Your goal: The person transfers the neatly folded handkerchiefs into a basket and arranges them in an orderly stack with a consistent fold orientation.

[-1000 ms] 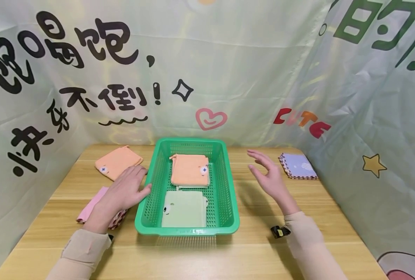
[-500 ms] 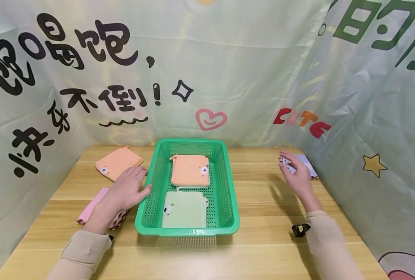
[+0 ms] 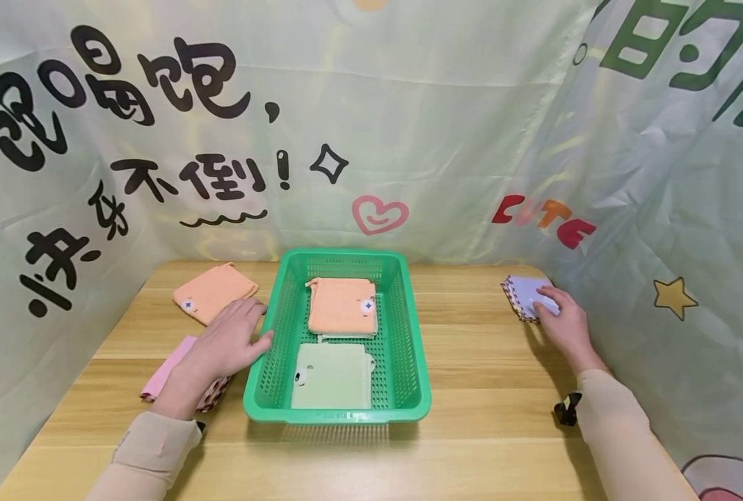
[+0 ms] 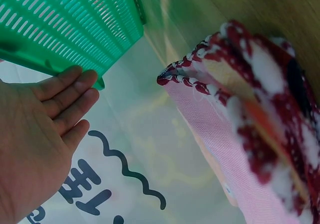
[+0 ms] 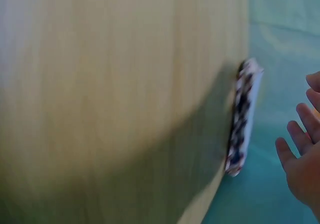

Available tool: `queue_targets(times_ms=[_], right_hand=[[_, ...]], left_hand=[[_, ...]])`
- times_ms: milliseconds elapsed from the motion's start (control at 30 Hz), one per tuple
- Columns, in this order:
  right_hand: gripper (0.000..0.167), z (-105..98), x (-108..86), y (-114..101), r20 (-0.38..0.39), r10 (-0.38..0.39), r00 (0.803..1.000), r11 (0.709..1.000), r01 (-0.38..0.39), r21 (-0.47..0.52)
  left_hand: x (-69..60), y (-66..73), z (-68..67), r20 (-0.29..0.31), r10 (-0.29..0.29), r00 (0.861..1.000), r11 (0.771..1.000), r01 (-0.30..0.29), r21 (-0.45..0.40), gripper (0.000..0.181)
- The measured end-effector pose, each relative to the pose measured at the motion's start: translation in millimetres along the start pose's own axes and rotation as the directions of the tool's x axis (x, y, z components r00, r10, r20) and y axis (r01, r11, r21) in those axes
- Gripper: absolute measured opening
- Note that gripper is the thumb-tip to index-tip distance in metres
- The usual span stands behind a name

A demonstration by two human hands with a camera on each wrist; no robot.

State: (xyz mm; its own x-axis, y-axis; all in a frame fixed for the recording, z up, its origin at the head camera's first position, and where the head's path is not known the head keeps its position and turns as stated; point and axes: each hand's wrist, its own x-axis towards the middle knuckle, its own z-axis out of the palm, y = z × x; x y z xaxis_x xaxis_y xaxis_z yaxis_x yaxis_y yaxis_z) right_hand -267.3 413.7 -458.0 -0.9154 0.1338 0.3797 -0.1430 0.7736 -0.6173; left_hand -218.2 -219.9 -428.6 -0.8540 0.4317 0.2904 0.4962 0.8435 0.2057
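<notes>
The green basket (image 3: pixel 420 362) holds a folded orange cloth (image 3: pixel 340 305) with a face patch, over a paler one, and a folded pale green cloth (image 3: pixel 330 376) nearer me. My left hand (image 3: pixel 230 341) lies at the basket's left rim, thumb on the rim side; the left wrist view shows its fingers extended along the basket wall. Over a folded lavender cloth (image 3: pixel 528 292) with checkered edges hovers my right hand (image 3: pixel 565 323), fingers loosely bent. In the right wrist view those fingers stand apart from the cloth (image 5: pixel 243 119).
Left of the basket lie a folded orange cloth (image 3: pixel 211 292) and, partly behind my left forearm, a folded pink cloth (image 3: pixel 168 369) with checkered edging. A printed fabric curtain (image 3: pixel 446 139) surrounds the back and sides of the wooden table (image 3: pixel 465 362).
My right hand has moved right, from beside the basket to over the lavender cloth. The left hand stays at the basket rim.
</notes>
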Motion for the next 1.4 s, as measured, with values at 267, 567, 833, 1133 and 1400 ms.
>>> queue_targets(times_ms=[267,567,833,1133,1400], right_hand=[[0.049,-6,8.8,27,0.116,0.038,0.993,0.995,-0.026,-0.101],[0.057,-8,12.3,44,0.189,0.129,0.973,0.973,-0.087,-0.216],[0.064,-9,17.5,45,0.238,0.182,0.954,0.961,-0.122,-0.247],[0.06,-4,12.3,40,0.177,0.22,0.959,0.968,-0.193,-0.157],[0.043,1,9.7,35,0.106,0.254,0.961,0.966,-0.247,-0.075]], left_hand=[[1.9,0.5,0.5,-0.017,0.011,1.0,1.0,-0.012,-0.003,0.046],[2.6,2.0,0.5,-0.005,0.013,1.0,1.0,-0.013,-0.004,0.045],[2.6,1.1,-1.0,-0.008,0.014,1.0,1.0,-0.014,-0.004,0.046],[1.9,-0.4,0.4,0.002,0.002,1.0,1.0,-0.002,-0.003,0.046],[0.5,-1.0,1.7,-0.001,0.004,1.0,1.0,-0.004,-0.003,0.046]])
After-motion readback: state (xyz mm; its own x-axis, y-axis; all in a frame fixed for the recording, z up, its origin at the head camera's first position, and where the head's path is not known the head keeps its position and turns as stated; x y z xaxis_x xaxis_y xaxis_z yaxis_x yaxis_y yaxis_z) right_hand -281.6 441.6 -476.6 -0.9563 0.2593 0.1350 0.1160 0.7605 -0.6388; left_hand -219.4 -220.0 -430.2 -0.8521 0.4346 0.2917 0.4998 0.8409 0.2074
